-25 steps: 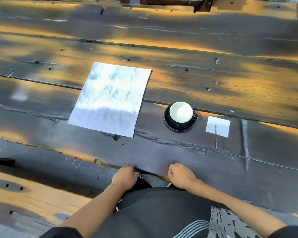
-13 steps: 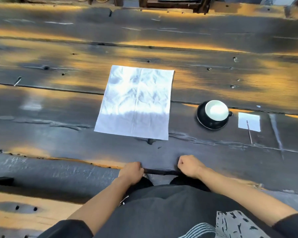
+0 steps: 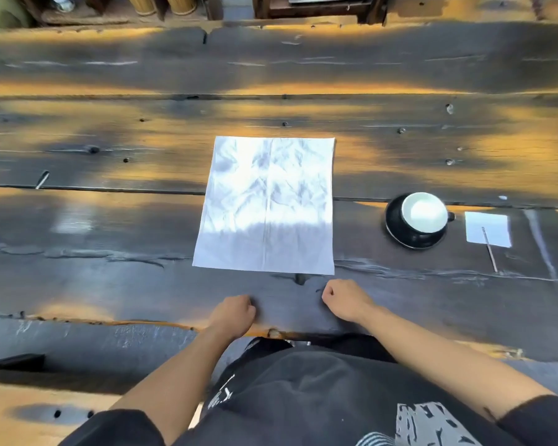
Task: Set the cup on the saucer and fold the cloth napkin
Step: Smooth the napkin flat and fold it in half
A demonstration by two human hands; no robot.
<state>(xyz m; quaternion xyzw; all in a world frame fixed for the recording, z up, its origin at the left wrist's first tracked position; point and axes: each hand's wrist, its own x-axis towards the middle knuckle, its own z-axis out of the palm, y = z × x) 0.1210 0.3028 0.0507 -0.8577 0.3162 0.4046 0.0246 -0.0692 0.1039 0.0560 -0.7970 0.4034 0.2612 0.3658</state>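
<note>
Resting hands: both lie near the front edge of the dark wooden tabletop [image 3: 110, 226], just short of the cloth napkin, touching neither it nor the cup.
Left hand [image 3: 234, 313]: knuckles up, fingers curled under with nothing in them; the grip is closed loosely on itself and sits on the wood just below the napkin's near-left part.
Right hand [image 3: 345, 300]: fingers likewise curled inward and holding nothing; it lies a little farther forward than the left, just below the napkin's near-right corner.
Cloth napkin [image 3: 266, 206]: white, spread flat and unfolded in the middle of the tabletop, straight ahead of the person; a crease runs down its centre, the far part is sunlit and wrinkled, the near strip is in shade.
Cup [image 3: 424, 212]: black outside, white inside, upright on the saucer, its handle pointing right.
Saucer [image 3: 397, 230]: black, to the right of the napkin and apart from it, with the cup set toward its far-right side.
Paper slip [image 3: 487, 228]: small white rectangle just right of the saucer, not touching it; a thin stick [image 3: 490, 249] lies across its near edge onto the wood.
Person: bare forearms, dark printed shirt at the bottom of the view.
</note>
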